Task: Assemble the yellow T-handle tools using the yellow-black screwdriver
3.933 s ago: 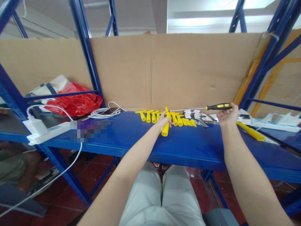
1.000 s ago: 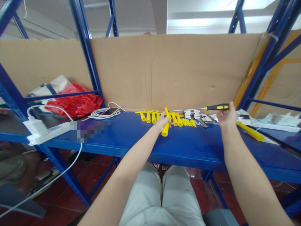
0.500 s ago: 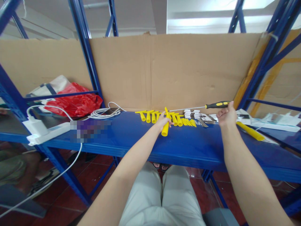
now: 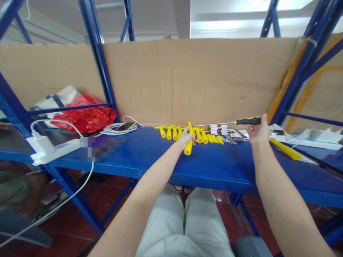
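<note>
Blue bench runs beneath the screwdriver, whose thick grip the right hand holds at its butt. By the screwdriver's tip end, the left hand clasps a yellow handle; it looks like light, stiff plastic, perhaps slick, best held firmly round its tube.

Pretty busy blue tabletop: yellow T-pieces either side of the left grip, cable coil well left of it, yellow wedges between grips, yellow tube beside the right grip.
</note>
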Demonstrator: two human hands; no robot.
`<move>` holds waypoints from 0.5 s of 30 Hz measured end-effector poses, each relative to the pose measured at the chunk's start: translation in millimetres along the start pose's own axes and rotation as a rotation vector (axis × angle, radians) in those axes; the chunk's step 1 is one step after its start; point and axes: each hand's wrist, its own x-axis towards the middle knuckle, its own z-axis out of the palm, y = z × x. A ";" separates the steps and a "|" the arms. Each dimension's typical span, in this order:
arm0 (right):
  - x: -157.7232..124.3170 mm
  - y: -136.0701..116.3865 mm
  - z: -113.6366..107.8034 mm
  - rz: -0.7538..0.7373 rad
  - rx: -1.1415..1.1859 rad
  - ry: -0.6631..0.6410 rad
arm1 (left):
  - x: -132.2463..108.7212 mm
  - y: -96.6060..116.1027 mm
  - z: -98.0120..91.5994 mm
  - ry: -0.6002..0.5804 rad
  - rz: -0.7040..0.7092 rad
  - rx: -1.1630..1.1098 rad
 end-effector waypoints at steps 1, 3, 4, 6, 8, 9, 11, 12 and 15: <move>-3.2 -1.1 1.1 -0.003 0.001 0.014 | -0.5 0.3 0.1 -0.002 0.000 0.001; -7.4 -2.9 2.5 0.012 -0.005 -0.016 | -1.9 1.3 0.3 -0.003 -0.004 0.005; -8.4 -3.4 2.9 0.015 -0.011 -0.031 | -2.8 1.9 0.5 -0.004 -0.007 0.008; -8.5 -3.3 3.2 0.011 -0.025 -0.043 | -4.7 3.4 0.9 -0.003 -0.010 0.012; -6.9 -1.9 3.0 0.001 -0.027 -0.037 | -6.3 4.6 1.5 -0.002 -0.012 0.015; -5.8 -0.9 2.7 -0.002 -0.025 -0.035 | -7.0 4.9 1.9 -0.003 -0.014 0.016; -3.1 1.3 1.2 -0.005 -0.020 -0.042 | -7.6 5.1 2.4 -0.006 -0.017 0.020; -1.4 2.2 0.0 -0.008 -0.020 -0.050 | -7.6 4.9 2.6 -0.010 -0.017 0.022; 4.2 4.0 -4.7 -0.003 -0.031 -0.105 | -6.4 3.6 2.7 -0.016 -0.011 0.029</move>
